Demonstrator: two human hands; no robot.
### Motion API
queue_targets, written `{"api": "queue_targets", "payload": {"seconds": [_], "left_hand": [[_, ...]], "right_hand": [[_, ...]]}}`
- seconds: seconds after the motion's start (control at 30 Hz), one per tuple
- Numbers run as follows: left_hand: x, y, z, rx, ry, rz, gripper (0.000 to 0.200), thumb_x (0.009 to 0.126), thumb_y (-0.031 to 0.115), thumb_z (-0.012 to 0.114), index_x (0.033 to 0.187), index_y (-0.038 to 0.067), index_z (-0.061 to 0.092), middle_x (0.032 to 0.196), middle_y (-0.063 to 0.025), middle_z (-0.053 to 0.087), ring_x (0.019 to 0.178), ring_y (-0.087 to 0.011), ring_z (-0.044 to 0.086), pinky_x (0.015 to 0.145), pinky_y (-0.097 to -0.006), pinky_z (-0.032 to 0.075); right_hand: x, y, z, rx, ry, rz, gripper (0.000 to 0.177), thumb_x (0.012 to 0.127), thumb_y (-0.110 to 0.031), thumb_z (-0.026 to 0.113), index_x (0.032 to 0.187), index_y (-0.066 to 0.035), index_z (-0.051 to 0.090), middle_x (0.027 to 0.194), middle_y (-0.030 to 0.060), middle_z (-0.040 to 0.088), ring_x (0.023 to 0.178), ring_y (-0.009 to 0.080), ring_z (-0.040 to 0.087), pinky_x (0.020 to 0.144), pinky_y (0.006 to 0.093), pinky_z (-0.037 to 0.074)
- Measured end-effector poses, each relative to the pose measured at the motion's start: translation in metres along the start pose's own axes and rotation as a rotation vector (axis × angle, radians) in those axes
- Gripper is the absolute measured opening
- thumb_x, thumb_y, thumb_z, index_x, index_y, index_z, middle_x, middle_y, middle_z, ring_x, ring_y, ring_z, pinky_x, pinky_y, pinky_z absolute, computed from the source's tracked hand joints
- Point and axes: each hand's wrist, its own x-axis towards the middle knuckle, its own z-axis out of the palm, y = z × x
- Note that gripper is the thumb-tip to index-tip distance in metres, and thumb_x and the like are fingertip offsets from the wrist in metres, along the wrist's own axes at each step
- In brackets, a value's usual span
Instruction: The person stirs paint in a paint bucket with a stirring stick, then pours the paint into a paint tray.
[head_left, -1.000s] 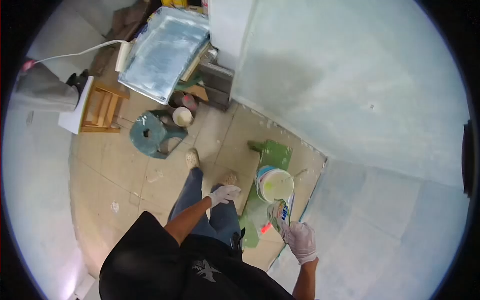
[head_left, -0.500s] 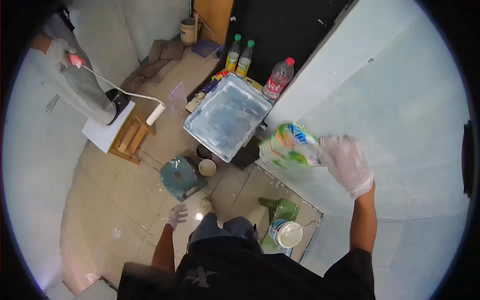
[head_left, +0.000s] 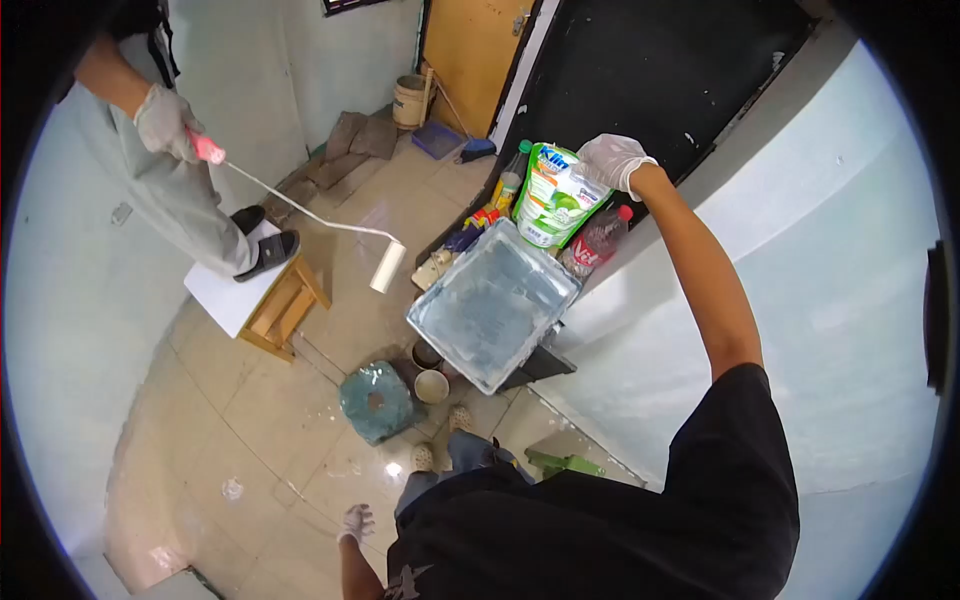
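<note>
My gloved right hand (head_left: 615, 163) grips the top corner of a green and white refill pouch (head_left: 553, 200) marked "Klin". The pouch hangs upright at the far edge of a paint-smeared tray (head_left: 487, 305), in front of the bottles. Beside it stand a red-capped plastic bottle (head_left: 598, 243) and a green-capped bottle (head_left: 510, 180), partly covered by the pouch. Low at my side, my gloved left hand (head_left: 357, 522) holds nothing, its fingers apart and slightly curled.
Another person's gloved hand (head_left: 168, 122) holds a paint roller (head_left: 388, 266); that person stands on a wooden stool (head_left: 240, 290). A teal stool (head_left: 378, 402) and small cups (head_left: 431, 386) are on the tiled floor. A green stool (head_left: 565, 462) is by the right wall.
My right hand has carried the pouch from the right wall to behind the tray, beside the bottles. The view has shifted, and the other person's roller appears farther right and lower.
</note>
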Motion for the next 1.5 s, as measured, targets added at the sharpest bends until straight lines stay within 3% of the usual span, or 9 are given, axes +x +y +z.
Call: {"api": "queue_targets", "payload": {"seconds": [0.1, 0.37, 0.43, 0.7, 0.93, 1.03, 1.23, 1.37, 1.5], "left_hand": [[-0.005, -0.007, 0.012, -0.085, -0.027, -0.042, 0.041, 0.088, 0.040, 0.047, 0.121, 0.018, 0.057, 0.118, -0.0117, 0.062, 0.085, -0.0315, 0.064, 0.069, -0.0521, 0.051], [-0.025, 0.027, 0.029, -0.007, -0.042, 0.015, 0.045, 0.096, 0.042, 0.038, 0.127, 0.014, 0.054, 0.121, -0.0144, 0.060, 0.094, -0.0326, 0.064, 0.074, -0.0510, 0.055], [-0.023, 0.041, 0.034, -0.098, -0.009, 0.052, 0.042, 0.094, 0.041, 0.045, 0.126, 0.016, 0.054, 0.124, -0.0133, 0.060, 0.095, -0.0337, 0.064, 0.073, -0.0517, 0.053], [-0.037, 0.066, 0.044, -0.111, -0.004, 0.112, 0.039, 0.093, 0.038, 0.048, 0.124, 0.015, 0.057, 0.121, -0.0133, 0.061, 0.095, -0.0319, 0.065, 0.072, -0.0478, 0.054], [-0.064, 0.084, 0.052, -0.318, -0.062, 0.213, 0.048, 0.095, 0.042, 0.044, 0.130, 0.009, 0.052, 0.129, -0.0139, 0.055, 0.107, -0.0332, 0.060, 0.083, -0.0482, 0.053], [-0.094, 0.131, 0.067, -0.572, -0.161, 0.384, 0.047, 0.093, 0.043, 0.051, 0.127, 0.011, 0.054, 0.129, -0.0113, 0.055, 0.117, -0.0363, 0.054, 0.097, -0.0508, 0.044], [-0.211, 0.273, 0.137, -1.129, -0.757, 0.666, 0.057, 0.091, 0.044, 0.054, 0.135, 0.007, 0.048, 0.141, -0.0137, 0.047, 0.133, -0.0422, 0.037, 0.110, -0.0554, 0.030], [-0.280, 0.341, 0.179, -1.145, -0.973, 0.770, 0.069, 0.093, 0.049, 0.049, 0.146, 0.009, 0.033, 0.150, -0.0169, 0.034, 0.139, -0.0420, 0.028, 0.113, -0.0580, 0.022], [-0.303, 0.361, 0.199, -1.137, -1.101, 0.795, 0.068, 0.094, 0.049, 0.046, 0.146, 0.009, 0.032, 0.152, -0.0171, 0.031, 0.141, -0.0419, 0.024, 0.112, -0.0608, 0.020]], "right_hand": [[0.035, 0.022, 0.020, 0.024, -0.048, 0.015, 0.027, 0.085, -0.033, 0.059, 0.094, -0.012, 0.073, 0.091, 0.0150, 0.069, 0.087, 0.0323, 0.067, 0.074, 0.0392, 0.053], [0.103, 0.068, 0.083, -0.082, -0.112, -0.034, 0.028, 0.081, -0.031, 0.062, 0.095, -0.010, 0.072, 0.090, 0.0144, 0.069, 0.086, 0.0323, 0.068, 0.074, 0.0393, 0.053], [0.115, 0.077, 0.099, -0.146, -0.195, -0.023, 0.029, 0.080, -0.031, 0.062, 0.096, -0.009, 0.072, 0.090, 0.0142, 0.070, 0.087, 0.0323, 0.068, 0.074, 0.0395, 0.053], [0.121, 0.069, 0.134, -0.175, -0.337, 0.100, 0.032, 0.078, -0.029, 0.061, 0.098, -0.007, 0.073, 0.094, 0.0154, 0.071, 0.091, 0.0309, 0.069, 0.075, 0.0392, 0.055], [0.122, 0.073, 0.181, -0.138, -0.377, 0.113, 0.029, 0.082, -0.016, 0.059, 0.107, -0.005, 0.070, 0.106, 0.0135, 0.070, 0.100, 0.0282, 0.068, 0.080, 0.0401, 0.056], [0.111, 0.070, 0.172, -0.103, -0.394, 0.153, 0.028, 0.084, -0.013, 0.058, 0.109, -0.005, 0.070, 0.110, 0.0121, 0.069, 0.101, 0.0266, 0.068, 0.080, 0.0392, 0.056], [0.109, 0.068, 0.185, -0.112, -0.331, 0.210, 0.028, 0.082, -0.018, 0.061, 0.107, -0.008, 0.071, 0.109, 0.0112, 0.069, 0.099, 0.0283, 0.068, 0.080, 0.0405, 0.056], [0.083, 0.047, 0.151, -0.033, -0.318, 0.257, 0.035, 0.078, -0.027, 0.065, 0.107, -0.007, 0.070, 0.110, 0.0143, 0.068, 0.103, 0.0308, 0.066, 0.084, 0.0412, 0.054], [0.092, 0.050, 0.156, -0.016, -0.211, 0.253, 0.039, 0.077, -0.026, 0.064, 0.110, -0.005, 0.068, 0.110, 0.0191, 0.066, 0.105, 0.0330, 0.064, 0.087, 0.0414, 0.053]]}}
